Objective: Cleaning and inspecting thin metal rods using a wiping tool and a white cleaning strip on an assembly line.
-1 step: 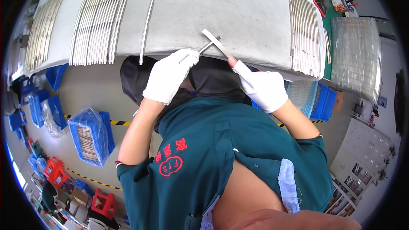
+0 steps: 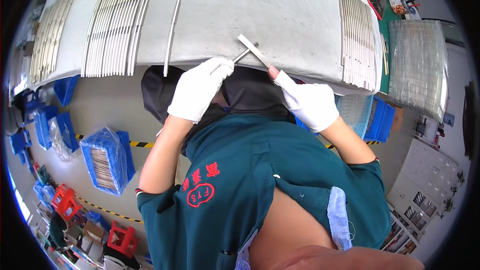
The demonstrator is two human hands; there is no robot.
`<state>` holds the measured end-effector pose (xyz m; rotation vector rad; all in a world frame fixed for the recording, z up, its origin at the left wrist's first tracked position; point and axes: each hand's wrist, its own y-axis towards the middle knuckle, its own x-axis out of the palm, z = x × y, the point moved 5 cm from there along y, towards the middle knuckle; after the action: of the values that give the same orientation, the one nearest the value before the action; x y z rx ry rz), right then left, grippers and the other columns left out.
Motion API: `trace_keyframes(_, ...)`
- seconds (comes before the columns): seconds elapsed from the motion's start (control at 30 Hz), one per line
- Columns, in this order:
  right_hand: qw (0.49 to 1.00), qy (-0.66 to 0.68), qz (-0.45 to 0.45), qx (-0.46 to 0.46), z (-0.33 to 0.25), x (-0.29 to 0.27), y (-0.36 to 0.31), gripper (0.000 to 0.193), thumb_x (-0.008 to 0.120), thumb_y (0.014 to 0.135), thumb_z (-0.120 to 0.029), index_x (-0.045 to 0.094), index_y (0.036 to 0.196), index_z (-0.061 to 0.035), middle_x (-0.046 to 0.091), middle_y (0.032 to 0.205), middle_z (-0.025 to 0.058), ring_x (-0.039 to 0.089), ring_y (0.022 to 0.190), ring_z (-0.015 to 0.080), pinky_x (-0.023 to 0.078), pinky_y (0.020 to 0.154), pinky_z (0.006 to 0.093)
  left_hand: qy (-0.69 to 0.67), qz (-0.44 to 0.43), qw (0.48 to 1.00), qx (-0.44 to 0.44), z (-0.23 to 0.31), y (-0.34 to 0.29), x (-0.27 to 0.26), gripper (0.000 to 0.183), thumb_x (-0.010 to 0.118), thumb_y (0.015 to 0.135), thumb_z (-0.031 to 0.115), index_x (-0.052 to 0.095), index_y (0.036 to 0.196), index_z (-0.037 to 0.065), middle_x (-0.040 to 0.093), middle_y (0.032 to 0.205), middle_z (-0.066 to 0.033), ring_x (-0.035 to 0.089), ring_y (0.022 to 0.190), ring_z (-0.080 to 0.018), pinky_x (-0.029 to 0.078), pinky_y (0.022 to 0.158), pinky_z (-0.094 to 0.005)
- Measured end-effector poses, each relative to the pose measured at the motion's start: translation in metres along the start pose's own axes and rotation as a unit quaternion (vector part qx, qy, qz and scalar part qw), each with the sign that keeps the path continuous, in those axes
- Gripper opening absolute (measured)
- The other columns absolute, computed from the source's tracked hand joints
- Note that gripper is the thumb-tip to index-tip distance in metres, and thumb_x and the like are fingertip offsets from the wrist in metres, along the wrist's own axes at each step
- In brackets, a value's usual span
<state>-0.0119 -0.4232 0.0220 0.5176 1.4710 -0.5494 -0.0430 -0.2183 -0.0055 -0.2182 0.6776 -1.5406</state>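
White gloves cover both of my hands at the near edge of the pale table (image 2: 290, 15). Closed around a thin metal rod (image 2: 241, 56), my left hand (image 2: 200, 89) lets its end stick out over the edge. My right hand (image 2: 311, 102) pinches a flat, light-grey strip (image 2: 257, 54), with a bare fingertip showing through the glove. Strip and rod cross each other, apparently touching. To the left lies a single long rod (image 2: 176, 15), and beyond it a row of similar rods (image 2: 117, 25). Another row (image 2: 359, 40) lies at the right.
A further rod row (image 2: 54, 35) is at the far left. Stacked clear plastic trays (image 2: 417, 65) stand right of the table. Below are a blue bin (image 2: 382, 122) and, on the left floor, a plastic-wrapped blue crate (image 2: 120, 162) of rods. Red stools (image 2: 122, 238) stand farther off.
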Motion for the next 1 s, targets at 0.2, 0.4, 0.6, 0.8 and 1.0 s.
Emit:
trace_keyframes(0.2,0.994,0.049,0.091,0.040,0.002,-0.007,0.023,0.049,0.054,0.084,-0.014,0.047,0.131,-0.0248,0.046,0.046,0.0006,0.049,0.037,0.0178,0.038,0.036,0.0320,-0.058,0.057,0.959,0.273,-0.009,0.004,0.001,0.016,0.059,0.088,0.017,0.064,0.095,0.003,0.047,0.062,0.0044,0.037,0.052,-0.0024,0.029,0.047,-0.0187)
trace_keyframes(0.4,0.994,0.085,0.064,0.017,-0.002,-0.008,-0.001,0.054,0.058,0.083,-0.013,0.044,0.135,-0.0226,0.044,0.046,0.0037,0.048,0.037,0.0187,0.037,0.037,0.0327,-0.230,-0.005,0.973,-0.033,-0.008,0.003,0.002,0.018,0.057,0.089,0.019,0.062,0.097,0.004,0.046,0.059,0.0054,0.033,0.045,-0.0018,0.024,0.041,-0.0186)
trace_keyframes(0.6,1.000,0.011,0.006,0.010,-0.008,0.003,0.011,0.061,0.052,0.081,-0.012,0.037,0.139,-0.0224,0.049,0.047,-0.0003,0.049,0.038,0.0169,0.038,0.036,0.0309,-0.235,-0.018,0.971,-0.045,-0.009,0.005,0.002,0.020,0.057,0.090,0.021,0.061,0.100,0.004,0.044,0.057,0.0061,0.031,0.044,-0.0011,0.022,0.039,-0.0181)
trace_keyframes(0.8,1.000,0.000,0.012,0.003,-0.006,0.000,-0.001,0.058,0.052,0.082,-0.014,0.040,0.137,-0.0256,0.049,0.047,0.0000,0.048,0.036,0.0161,0.037,0.035,0.0308,-0.256,-0.019,0.963,-0.080,-0.004,0.001,0.001,0.021,0.058,0.089,0.017,0.062,0.100,0.001,0.048,0.067,0.0045,0.037,0.052,-0.0028,0.026,0.043,-0.0186)
trace_keyframes(1.0,0.999,-0.012,0.047,0.013,-0.014,-0.011,0.025,0.053,0.054,0.084,-0.012,0.043,0.135,-0.0225,0.042,0.042,0.0018,0.046,0.034,0.0173,0.036,0.036,0.0310,-0.242,-0.032,0.967,-0.075,-0.003,0.000,-0.001,0.021,0.057,0.090,0.018,0.062,0.101,0.000,0.049,0.067,0.0045,0.037,0.052,-0.0026,0.026,0.043,-0.0185)
